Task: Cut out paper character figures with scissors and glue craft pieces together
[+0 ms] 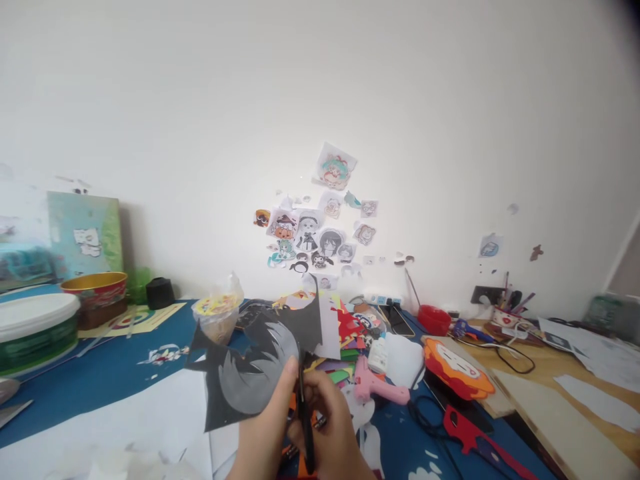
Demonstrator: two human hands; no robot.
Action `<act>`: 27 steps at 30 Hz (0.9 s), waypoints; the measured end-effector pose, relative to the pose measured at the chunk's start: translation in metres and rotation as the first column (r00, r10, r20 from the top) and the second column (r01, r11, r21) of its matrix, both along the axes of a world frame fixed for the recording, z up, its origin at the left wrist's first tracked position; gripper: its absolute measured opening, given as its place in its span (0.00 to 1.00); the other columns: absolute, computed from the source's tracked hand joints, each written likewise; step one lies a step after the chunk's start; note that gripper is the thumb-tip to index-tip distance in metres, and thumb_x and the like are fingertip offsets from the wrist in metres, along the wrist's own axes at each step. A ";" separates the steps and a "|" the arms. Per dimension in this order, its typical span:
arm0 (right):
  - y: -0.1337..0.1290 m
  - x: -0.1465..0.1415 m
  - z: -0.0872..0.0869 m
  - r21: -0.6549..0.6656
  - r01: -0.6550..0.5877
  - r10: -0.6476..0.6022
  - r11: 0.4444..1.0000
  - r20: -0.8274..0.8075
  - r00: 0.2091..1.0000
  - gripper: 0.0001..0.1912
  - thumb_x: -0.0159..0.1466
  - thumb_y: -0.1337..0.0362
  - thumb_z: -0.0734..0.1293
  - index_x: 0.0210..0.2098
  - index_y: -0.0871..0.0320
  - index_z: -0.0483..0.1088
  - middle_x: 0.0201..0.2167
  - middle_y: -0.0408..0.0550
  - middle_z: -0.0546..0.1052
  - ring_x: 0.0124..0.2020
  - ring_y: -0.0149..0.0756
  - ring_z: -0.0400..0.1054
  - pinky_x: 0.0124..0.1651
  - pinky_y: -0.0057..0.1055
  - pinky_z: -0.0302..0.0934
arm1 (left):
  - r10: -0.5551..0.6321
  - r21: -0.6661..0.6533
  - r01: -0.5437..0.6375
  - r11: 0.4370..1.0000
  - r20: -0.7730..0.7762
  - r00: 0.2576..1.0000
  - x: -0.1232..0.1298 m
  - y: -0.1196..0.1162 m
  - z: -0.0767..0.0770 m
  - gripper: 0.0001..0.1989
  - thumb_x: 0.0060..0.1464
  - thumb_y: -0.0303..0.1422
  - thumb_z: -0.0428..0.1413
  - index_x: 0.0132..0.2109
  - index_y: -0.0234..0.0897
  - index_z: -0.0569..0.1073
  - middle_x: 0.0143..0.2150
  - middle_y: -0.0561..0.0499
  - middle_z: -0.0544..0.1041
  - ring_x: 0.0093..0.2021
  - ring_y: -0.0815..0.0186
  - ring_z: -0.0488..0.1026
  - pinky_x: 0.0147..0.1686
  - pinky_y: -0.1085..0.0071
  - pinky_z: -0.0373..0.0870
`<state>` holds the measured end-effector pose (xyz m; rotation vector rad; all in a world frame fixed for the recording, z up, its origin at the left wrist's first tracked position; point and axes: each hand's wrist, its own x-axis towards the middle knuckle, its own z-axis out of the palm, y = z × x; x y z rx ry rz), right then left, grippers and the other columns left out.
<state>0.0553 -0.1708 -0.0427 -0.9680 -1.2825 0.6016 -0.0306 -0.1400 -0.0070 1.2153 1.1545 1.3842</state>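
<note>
My left hand [267, 423] pinches a jagged-edged piece of black paper [220, 393] that carries a grey, spiky-haired shape [255, 380]. The paper is raised above the table and tilted toward me. My right hand [333, 427] is closed around black scissors [305, 427], pointing up and away along the paper's right edge. Fingers partly hide the scissors, and I cannot tell how far the blades are apart. Both hands are close together, with the scissors between them. Behind them lies a pile of colored paper scraps [350, 333].
A pink glue gun [377, 387], a white bottle [379, 355] and a red-handled saw [475, 437] lie right of my hands. White sheets [150, 413] cover the left front of the blue table. A cup [217, 317] and white-lidded tub [37, 333] stand left. Paper cutouts [330, 243] hang on the wall.
</note>
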 end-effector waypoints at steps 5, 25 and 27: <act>0.001 -0.001 0.001 0.035 -0.071 0.074 0.997 -0.067 0.995 0.16 0.48 0.60 0.70 0.35 0.57 0.66 0.25 0.42 0.67 0.25 0.31 0.59 0.30 0.27 0.55 | -0.006 -0.046 0.007 0.999 0.010 1.000 0.001 0.003 0.006 0.29 0.42 0.46 0.55 0.48 0.29 0.65 0.53 0.37 0.67 0.54 0.51 0.63 0.55 0.55 0.56; 0.008 0.001 -0.003 0.001 0.000 0.000 1.000 -0.154 0.988 0.18 0.41 0.60 0.72 0.31 0.57 0.68 0.20 0.39 0.63 0.21 0.28 0.54 0.24 0.24 0.51 | 0.010 -0.010 -0.010 1.000 0.004 1.000 0.001 0.002 0.005 0.25 0.37 0.47 0.58 0.38 0.32 0.70 0.40 0.41 0.75 0.49 0.50 0.67 0.50 0.56 0.63; 0.008 0.002 -0.002 -0.030 0.010 -0.014 1.000 -0.135 0.991 0.18 0.41 0.60 0.72 0.31 0.58 0.67 0.20 0.39 0.63 0.21 0.28 0.54 0.24 0.24 0.50 | -0.009 -0.038 0.010 0.999 0.020 1.000 0.001 0.003 0.005 0.25 0.39 0.47 0.57 0.39 0.31 0.69 0.41 0.40 0.75 0.49 0.49 0.67 0.50 0.54 0.63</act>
